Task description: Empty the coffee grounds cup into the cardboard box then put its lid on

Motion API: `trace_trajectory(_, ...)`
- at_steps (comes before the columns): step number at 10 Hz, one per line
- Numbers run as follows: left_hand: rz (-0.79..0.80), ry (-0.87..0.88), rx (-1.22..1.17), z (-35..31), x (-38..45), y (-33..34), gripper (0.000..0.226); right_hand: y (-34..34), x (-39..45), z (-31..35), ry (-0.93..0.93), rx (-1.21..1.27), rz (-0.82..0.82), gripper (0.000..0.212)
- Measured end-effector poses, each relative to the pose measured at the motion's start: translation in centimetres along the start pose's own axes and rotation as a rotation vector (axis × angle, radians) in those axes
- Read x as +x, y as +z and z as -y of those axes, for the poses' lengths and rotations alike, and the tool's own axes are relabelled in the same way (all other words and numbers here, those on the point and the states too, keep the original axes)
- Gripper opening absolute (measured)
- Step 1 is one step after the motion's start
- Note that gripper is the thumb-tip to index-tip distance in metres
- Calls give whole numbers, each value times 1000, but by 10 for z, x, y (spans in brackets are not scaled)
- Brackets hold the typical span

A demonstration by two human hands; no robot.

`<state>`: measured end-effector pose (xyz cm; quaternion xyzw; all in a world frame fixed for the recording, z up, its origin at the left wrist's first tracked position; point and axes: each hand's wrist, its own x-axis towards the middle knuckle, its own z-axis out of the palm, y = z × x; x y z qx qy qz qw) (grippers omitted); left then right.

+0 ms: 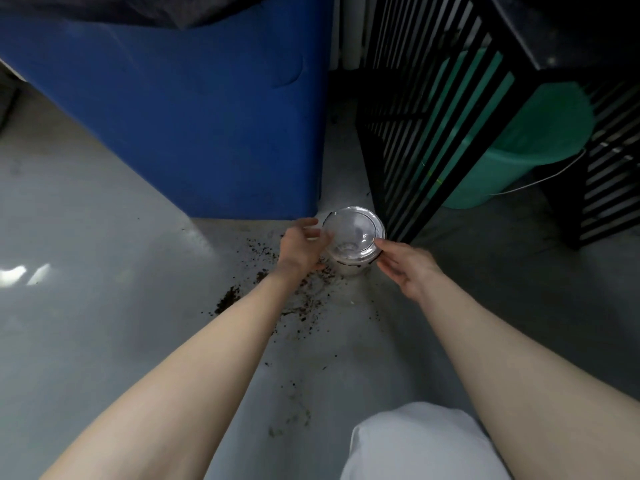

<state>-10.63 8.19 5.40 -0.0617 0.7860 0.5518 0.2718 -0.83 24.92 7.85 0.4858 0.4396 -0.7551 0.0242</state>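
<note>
Clear plastic marks the domed lid (354, 230), which sits on top of the cup (349, 265) standing on the grey floor (104, 220), just beside the blue bin (180, 109) and the black slatted rack (433, 116). The left hand (300, 247) has its fingers spread and lightly curled against the lid's left edge, while the right hand (407, 268) lies with fingers extended together, one fingertip touching the lid's right rim. Dark coffee grounds (227, 299) are scattered on the floor under the left forearm.

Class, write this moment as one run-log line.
stage: lidding | cup: on floor | lid: on cup | left hand, right hand: at lid rim | grounds: spilled
</note>
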Motion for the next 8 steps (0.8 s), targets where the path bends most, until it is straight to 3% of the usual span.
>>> trace_trajectory(5,29,-34,-42,-2,-1,12,58,4,0,-3,79,-45,-100,22)
trace_trajectory(7,8,-44,-17,-3,-9,8,57,8,-5,-7,25,-115,-156,37)
trace_trajectory(8,8,-48,0,-4,-15,4,58,8,-12,-6,-12,-128,-228,34)
